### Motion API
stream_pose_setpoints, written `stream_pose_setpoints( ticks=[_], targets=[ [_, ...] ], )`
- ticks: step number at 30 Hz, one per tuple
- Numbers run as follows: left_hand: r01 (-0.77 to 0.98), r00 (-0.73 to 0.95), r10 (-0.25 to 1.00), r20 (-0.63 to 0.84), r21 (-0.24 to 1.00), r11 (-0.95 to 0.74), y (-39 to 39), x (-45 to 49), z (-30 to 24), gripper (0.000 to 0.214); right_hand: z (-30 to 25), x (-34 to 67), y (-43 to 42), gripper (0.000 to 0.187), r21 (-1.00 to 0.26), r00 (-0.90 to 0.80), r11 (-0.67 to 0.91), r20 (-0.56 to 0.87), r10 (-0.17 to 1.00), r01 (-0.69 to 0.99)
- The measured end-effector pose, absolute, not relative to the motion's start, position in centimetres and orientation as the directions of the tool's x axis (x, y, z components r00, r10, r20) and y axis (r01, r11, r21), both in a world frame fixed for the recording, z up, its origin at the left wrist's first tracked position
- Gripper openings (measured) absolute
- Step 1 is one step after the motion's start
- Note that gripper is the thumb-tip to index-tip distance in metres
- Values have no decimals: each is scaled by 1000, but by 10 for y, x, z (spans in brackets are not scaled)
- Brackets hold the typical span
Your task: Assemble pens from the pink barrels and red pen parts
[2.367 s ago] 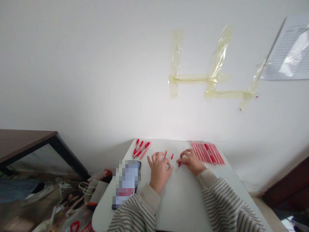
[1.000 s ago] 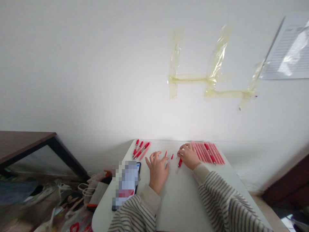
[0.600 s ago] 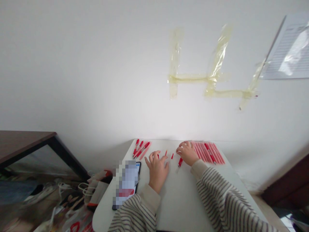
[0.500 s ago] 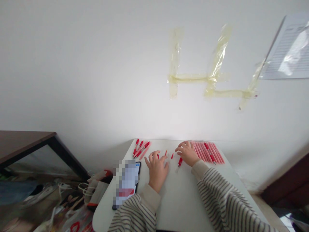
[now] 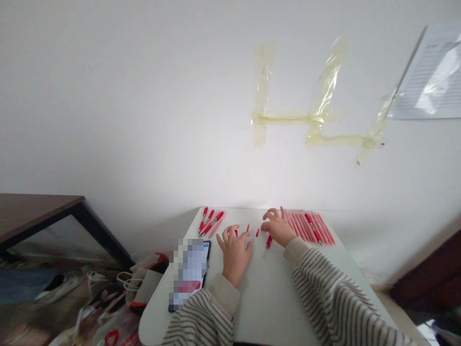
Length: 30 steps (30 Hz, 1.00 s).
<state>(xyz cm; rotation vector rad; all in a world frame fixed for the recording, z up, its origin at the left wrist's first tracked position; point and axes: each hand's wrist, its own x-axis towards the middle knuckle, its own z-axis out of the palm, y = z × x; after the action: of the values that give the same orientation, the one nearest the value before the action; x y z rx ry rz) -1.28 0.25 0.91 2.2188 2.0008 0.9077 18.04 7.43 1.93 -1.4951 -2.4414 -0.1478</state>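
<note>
My left hand [image 5: 235, 253] rests on the white table [image 5: 273, 298] with fingers spread, its fingertips beside a small red pen part [image 5: 247, 228]. My right hand [image 5: 278, 227] is at the far middle of the table, thumb and forefinger pinched near a tiny red piece [image 5: 257, 232]; what they hold is too small to name. A red-tipped pen part [image 5: 268, 241] lies just below that hand. A row of several pink pen barrels [image 5: 311, 227] lies to the right of it. Several red pens [image 5: 211, 222] lie at the far left.
A phone [image 5: 189, 274] lies on the table's left side. A dark wooden table [image 5: 39, 216] stands at left, with bags and cables [image 5: 108, 298] on the floor. Tape strips [image 5: 317, 120] and a paper sheet [image 5: 432, 77] are on the wall.
My right hand let go of the red-tipped pen part and moved toward the far edge, left of the pink barrels. My left hand stayed almost still.
</note>
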Motion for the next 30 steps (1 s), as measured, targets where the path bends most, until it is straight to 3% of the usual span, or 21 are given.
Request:
stream_pose_setpoints(
  ticks=[24,30],
  targets=[
    [908,25,921,389,376,-184,4,-12,7,29,18,197,70,31,-114,-380,449,375,846,886],
    [912,53,916,397,355,-206,4,-10,8,26,12,207,52,33,-171,-399,471,335,854,865]
  ],
)
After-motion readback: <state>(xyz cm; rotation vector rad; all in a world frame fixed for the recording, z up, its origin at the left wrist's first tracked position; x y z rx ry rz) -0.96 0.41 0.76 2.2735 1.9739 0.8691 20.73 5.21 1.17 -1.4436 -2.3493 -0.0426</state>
